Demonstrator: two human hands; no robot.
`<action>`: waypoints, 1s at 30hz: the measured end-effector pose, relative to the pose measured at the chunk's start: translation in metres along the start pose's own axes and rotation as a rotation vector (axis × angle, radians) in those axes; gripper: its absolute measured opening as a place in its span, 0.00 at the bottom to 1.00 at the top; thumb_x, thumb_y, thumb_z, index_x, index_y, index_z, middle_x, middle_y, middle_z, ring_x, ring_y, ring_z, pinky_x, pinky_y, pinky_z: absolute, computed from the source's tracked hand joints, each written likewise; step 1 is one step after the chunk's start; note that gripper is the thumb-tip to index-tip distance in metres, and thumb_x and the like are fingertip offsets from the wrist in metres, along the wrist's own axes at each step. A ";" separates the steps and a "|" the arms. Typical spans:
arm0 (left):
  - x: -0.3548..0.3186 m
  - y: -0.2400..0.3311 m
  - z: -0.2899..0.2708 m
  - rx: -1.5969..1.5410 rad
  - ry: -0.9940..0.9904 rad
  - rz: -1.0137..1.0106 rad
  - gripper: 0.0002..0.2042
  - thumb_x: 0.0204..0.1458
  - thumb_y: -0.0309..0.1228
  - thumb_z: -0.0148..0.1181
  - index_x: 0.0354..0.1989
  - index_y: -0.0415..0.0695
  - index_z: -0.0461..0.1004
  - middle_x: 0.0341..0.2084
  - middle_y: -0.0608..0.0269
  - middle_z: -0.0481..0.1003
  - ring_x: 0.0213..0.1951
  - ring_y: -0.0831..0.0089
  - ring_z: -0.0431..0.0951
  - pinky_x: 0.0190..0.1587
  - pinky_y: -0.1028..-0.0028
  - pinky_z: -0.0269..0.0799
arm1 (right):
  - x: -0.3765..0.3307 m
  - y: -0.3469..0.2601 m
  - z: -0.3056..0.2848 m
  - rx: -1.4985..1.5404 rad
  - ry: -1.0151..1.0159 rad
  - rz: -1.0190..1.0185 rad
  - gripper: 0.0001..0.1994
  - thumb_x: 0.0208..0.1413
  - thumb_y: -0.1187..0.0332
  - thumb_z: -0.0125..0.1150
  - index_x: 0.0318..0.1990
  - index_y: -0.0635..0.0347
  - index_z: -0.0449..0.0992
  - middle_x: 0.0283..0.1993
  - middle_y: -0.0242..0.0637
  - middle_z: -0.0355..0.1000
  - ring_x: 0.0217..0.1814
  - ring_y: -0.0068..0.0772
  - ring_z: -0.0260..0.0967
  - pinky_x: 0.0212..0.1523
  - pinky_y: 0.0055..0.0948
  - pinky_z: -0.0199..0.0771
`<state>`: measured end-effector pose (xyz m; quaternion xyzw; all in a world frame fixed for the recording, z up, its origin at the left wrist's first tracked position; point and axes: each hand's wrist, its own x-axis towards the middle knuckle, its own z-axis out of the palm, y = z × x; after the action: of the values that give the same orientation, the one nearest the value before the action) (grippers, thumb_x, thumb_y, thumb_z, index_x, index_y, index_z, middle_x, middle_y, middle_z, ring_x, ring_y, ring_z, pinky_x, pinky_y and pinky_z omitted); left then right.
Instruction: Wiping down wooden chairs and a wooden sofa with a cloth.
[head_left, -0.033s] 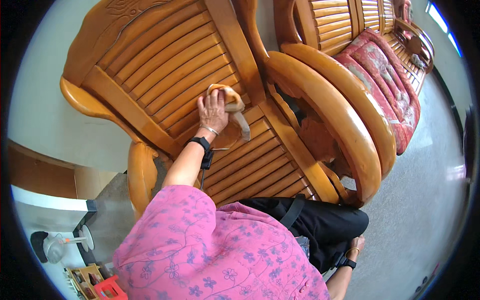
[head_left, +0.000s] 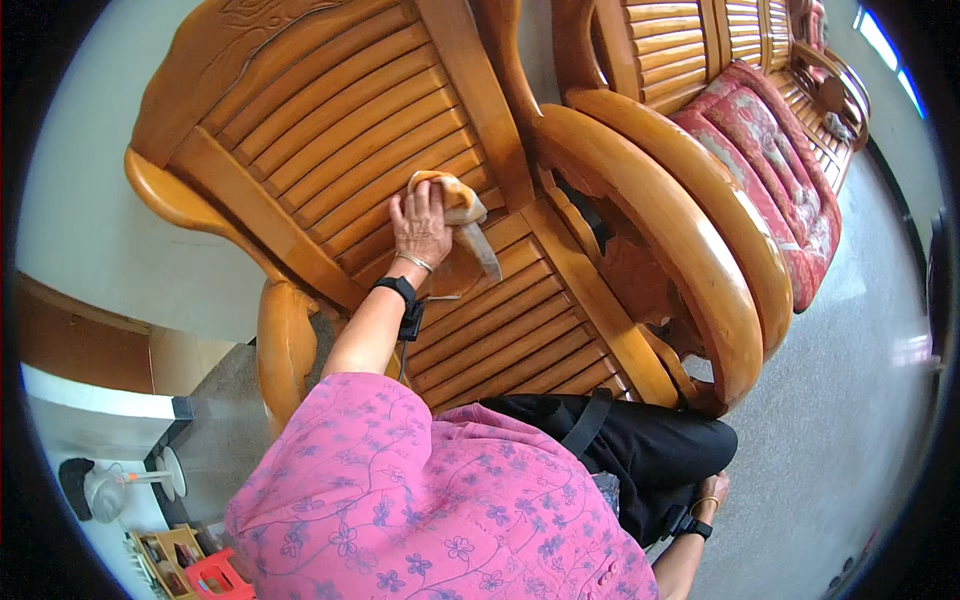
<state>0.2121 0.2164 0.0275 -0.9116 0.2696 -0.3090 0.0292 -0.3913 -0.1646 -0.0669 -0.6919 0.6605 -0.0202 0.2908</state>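
- Pale walls and a grey floor (head_left: pixel 840 430) frame a row of glossy wooden seats, seen from above.
- Nearest is a slatted wooden armchair (head_left: pixel 300 130), with a cushioned wooden bench-sofa (head_left: pixel 770 130) beyond it on the right.
- Left hand (head_left: pixel 420 225) lies flat on a yellow-and-white cloth (head_left: pixel 455 200), fingers spread and pressing it against the lower slats of the backrest, just where back and seat meet.
- One tail of the cloth hangs loose toward the seat slats (head_left: pixel 520 320).
- Right hand (head_left: pixel 712 492) rests low by the black trousers, near the floor; its grip looks loosely curled and empty, though it is small in view.
- To wipe well here, I judge it best to run the cloth along each slat's length, fold the loose tail under the palm, and press a cloth edge into the grooves between slats.
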 end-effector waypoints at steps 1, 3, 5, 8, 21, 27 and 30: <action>-0.004 -0.008 -0.009 -0.015 0.021 -0.036 0.35 0.40 0.36 0.62 0.59 0.37 0.63 0.53 0.52 0.62 0.52 0.57 0.67 0.59 0.54 0.52 | -0.002 -0.001 -0.002 0.006 -0.007 -0.011 0.23 0.52 0.52 0.57 0.45 0.64 0.79 0.44 0.53 0.78 0.46 0.51 0.76 0.45 0.40 0.72; -0.015 -0.027 -0.024 0.032 -0.006 -0.114 0.35 0.41 0.36 0.62 0.60 0.36 0.62 0.56 0.50 0.61 0.54 0.56 0.65 0.61 0.51 0.49 | -0.003 -0.003 -0.006 -0.019 -0.017 -0.013 0.23 0.52 0.53 0.58 0.45 0.64 0.79 0.43 0.52 0.78 0.45 0.47 0.76 0.45 0.38 0.72; -0.024 -0.042 -0.040 0.056 -0.053 -0.250 0.36 0.43 0.39 0.62 0.62 0.37 0.60 0.61 0.50 0.57 0.60 0.54 0.62 0.65 0.46 0.44 | -0.002 -0.004 -0.009 -0.081 -0.019 0.008 0.23 0.51 0.53 0.58 0.45 0.64 0.80 0.42 0.51 0.79 0.44 0.44 0.77 0.44 0.37 0.72; -0.030 -0.072 -0.054 0.145 0.034 -0.355 0.36 0.44 0.38 0.60 0.64 0.38 0.58 0.63 0.49 0.57 0.66 0.55 0.57 0.67 0.41 0.38 | -0.002 -0.003 -0.008 -0.007 -0.036 0.021 0.22 0.51 0.55 0.58 0.44 0.66 0.80 0.40 0.51 0.79 0.43 0.44 0.77 0.43 0.36 0.72; 0.122 -0.246 -0.189 0.546 0.661 -0.522 0.35 0.55 0.51 0.49 0.63 0.37 0.58 0.65 0.41 0.56 0.67 0.45 0.54 0.62 0.41 0.52 | 0.003 0.008 -0.005 -0.033 0.060 -0.027 0.19 0.48 0.61 0.54 0.41 0.66 0.80 0.38 0.54 0.78 0.41 0.50 0.76 0.45 0.40 0.72; 0.107 -0.247 -0.141 0.479 0.640 -0.582 0.37 0.56 0.53 0.46 0.63 0.31 0.56 0.63 0.31 0.55 0.65 0.34 0.53 0.63 0.43 0.52 | 0.013 0.024 0.000 -0.022 0.074 -0.055 0.18 0.49 0.62 0.54 0.40 0.67 0.80 0.36 0.51 0.79 0.37 0.45 0.76 0.41 0.38 0.72; 0.072 -0.230 -0.107 0.374 0.565 -0.712 0.40 0.56 0.51 0.45 0.64 0.24 0.48 0.64 0.24 0.49 0.66 0.30 0.48 0.66 0.43 0.48 | 0.004 0.013 -0.007 0.016 0.050 -0.038 0.18 0.50 0.61 0.55 0.39 0.68 0.80 0.34 0.48 0.78 0.34 0.40 0.74 0.38 0.36 0.71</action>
<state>0.3074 0.3879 0.2041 -0.8067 -0.1217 -0.5782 0.0108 -0.4058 -0.1702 -0.0682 -0.7013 0.6541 -0.0480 0.2793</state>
